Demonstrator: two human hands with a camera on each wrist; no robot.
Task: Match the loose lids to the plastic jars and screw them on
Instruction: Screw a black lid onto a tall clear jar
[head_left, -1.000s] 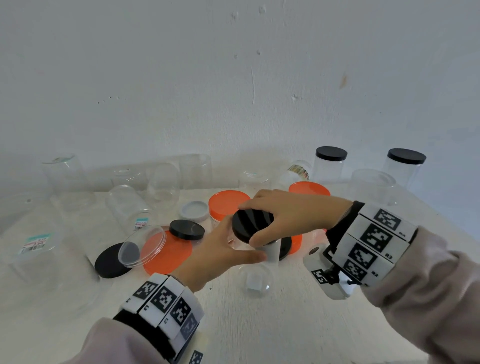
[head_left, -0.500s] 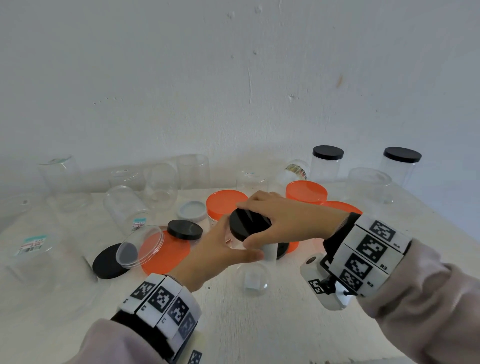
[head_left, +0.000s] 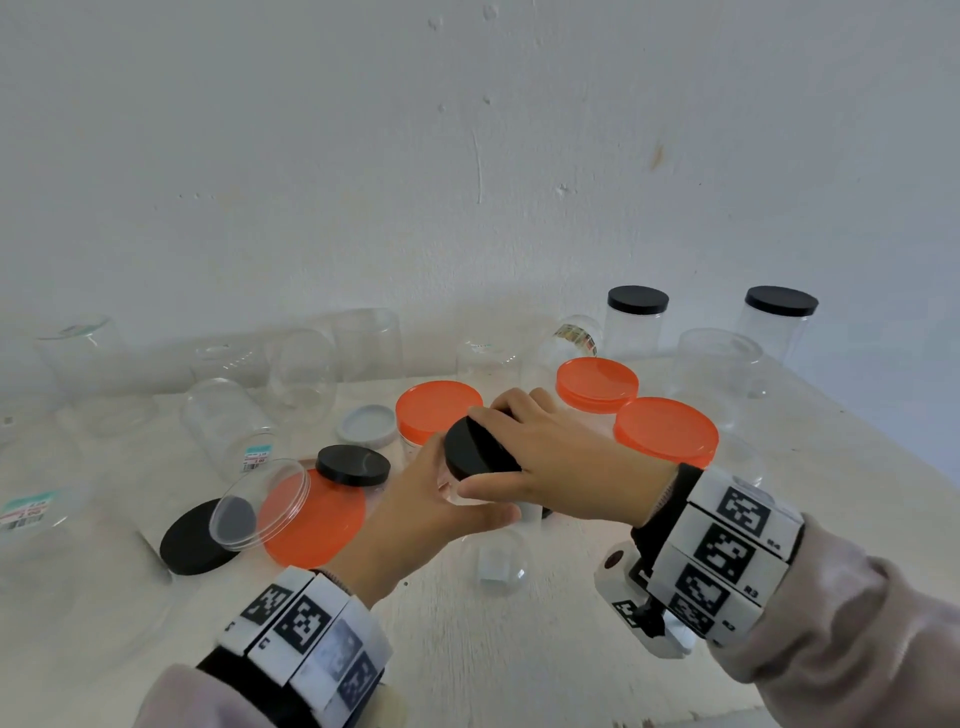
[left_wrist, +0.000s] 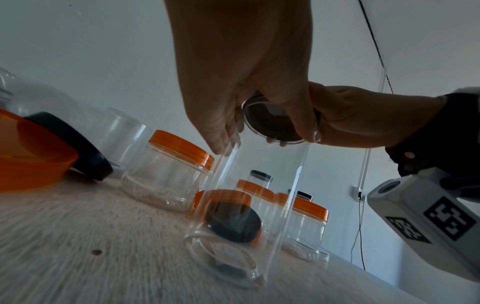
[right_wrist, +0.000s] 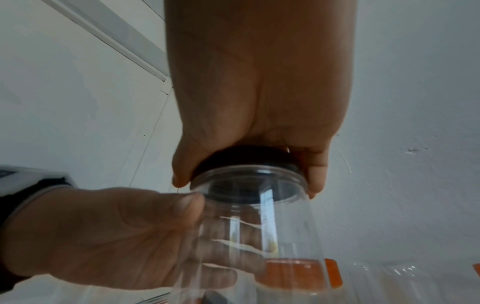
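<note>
A tall clear plastic jar stands on the table at the centre, tilted a little. My left hand wraps its fingers and thumb round the jar's upper wall. A black lid sits on the jar's mouth, and my right hand grips it from above, fingers curled round its rim. Loose on the table lie a small black lid, a large black lid, an orange lid and a white lid.
Several open clear jars stand or lie at the left and back. Orange-lidded jars crowd just behind my hands; two black-lidded jars stand at the back right. A clear lid leans on the orange lid. The table edge runs along the right.
My right hand has turned on the black lid, its wrist swinging toward me and to the right. The left hand keeps its hold on the jar.
</note>
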